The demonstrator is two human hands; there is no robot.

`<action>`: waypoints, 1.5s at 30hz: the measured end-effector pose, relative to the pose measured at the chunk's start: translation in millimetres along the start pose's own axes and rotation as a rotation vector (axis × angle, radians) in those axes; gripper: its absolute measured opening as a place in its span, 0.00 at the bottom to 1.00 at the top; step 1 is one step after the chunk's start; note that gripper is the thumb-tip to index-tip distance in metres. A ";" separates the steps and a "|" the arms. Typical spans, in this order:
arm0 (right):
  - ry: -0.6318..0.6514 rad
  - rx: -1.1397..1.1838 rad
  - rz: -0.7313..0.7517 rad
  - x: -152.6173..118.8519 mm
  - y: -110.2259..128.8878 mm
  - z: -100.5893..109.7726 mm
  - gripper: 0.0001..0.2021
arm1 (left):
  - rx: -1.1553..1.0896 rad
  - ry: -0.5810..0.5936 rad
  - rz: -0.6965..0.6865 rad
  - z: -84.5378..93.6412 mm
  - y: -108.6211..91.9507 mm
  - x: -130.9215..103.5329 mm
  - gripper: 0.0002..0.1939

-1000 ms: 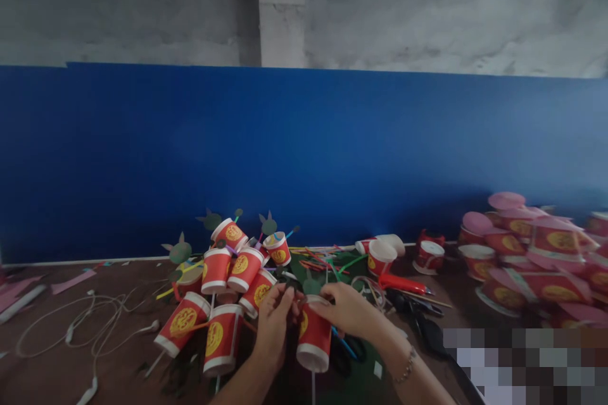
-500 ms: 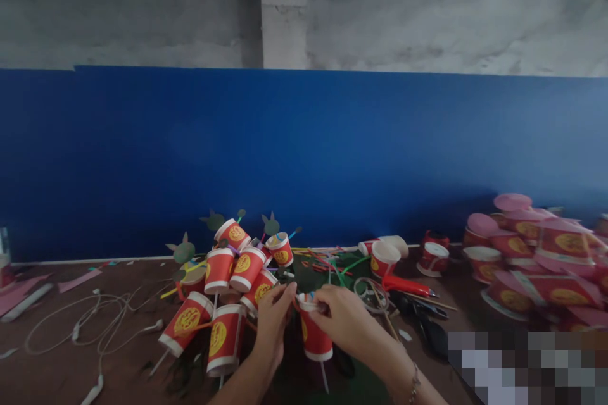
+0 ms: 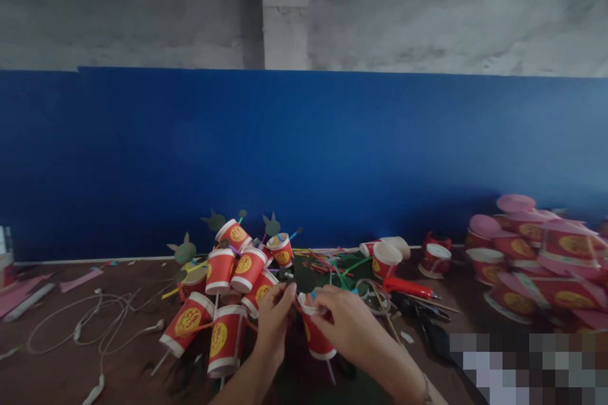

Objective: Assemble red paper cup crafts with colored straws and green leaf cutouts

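Observation:
Between my hands a red paper cup [image 3: 317,336] with a white rim and a yellow print stands slightly tilted, a white stick poking out below it. My right hand [image 3: 354,323] is closed on the cup's right rim, thumb outside and fingers over the opening. A blue strip [image 3: 355,292] shows by these fingers. At the left rim my left hand [image 3: 272,323] pinches its thumb and forefinger together; whatever lies between them is hidden. Just behind the cup is a dark round paper piece [image 3: 304,275].
Left of my hands is a pile of similar cups [image 3: 227,338] with rabbit-shaped paper heads [image 3: 184,250]. White earphones [image 3: 126,304] lie farther left. To the right are a red glue gun [image 3: 408,286], black-handled scissors [image 3: 434,329] and a stack of cups with pink paper [image 3: 536,259].
The cup has tilted a little more, its base shifting right. My right hand has turned slightly, and the blue strip now sticks out beyond it. My left hand has barely moved.

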State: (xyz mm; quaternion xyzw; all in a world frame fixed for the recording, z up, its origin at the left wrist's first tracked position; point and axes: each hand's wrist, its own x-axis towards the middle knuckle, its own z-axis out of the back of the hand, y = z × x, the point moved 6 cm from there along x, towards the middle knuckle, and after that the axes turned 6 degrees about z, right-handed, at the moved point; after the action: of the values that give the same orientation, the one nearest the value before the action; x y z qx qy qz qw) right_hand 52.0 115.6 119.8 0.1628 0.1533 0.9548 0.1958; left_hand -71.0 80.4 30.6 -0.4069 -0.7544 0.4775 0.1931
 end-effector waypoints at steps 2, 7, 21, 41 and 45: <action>0.013 -0.014 0.002 -0.2 1.0 -0.9 0.07 | -0.001 0.009 -0.027 -0.7 -2.8 -0.7 0.16; 0.004 -0.019 0.034 -1.6 5.7 -1.8 0.10 | 0.044 -0.019 -0.108 0.7 -11.5 -4.7 0.17; -0.018 0.032 0.045 0.6 2.1 1.3 0.08 | 0.039 0.013 -0.105 0.0 -3.9 -2.5 0.14; -0.028 -0.040 -0.185 -1.3 -41.1 10.6 0.18 | -0.219 -0.175 -0.058 11.5 -20.0 0.9 0.18; -0.165 0.054 -0.183 5.9 -43.3 10.0 0.16 | -0.112 -0.110 -0.076 5.3 -25.6 -2.0 0.17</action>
State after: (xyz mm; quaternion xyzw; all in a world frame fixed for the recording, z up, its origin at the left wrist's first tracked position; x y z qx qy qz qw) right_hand 64.6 158.3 114.8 0.2312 0.1764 0.9119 0.2895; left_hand -84.4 70.4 50.8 -0.3613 -0.8042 0.4486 0.1465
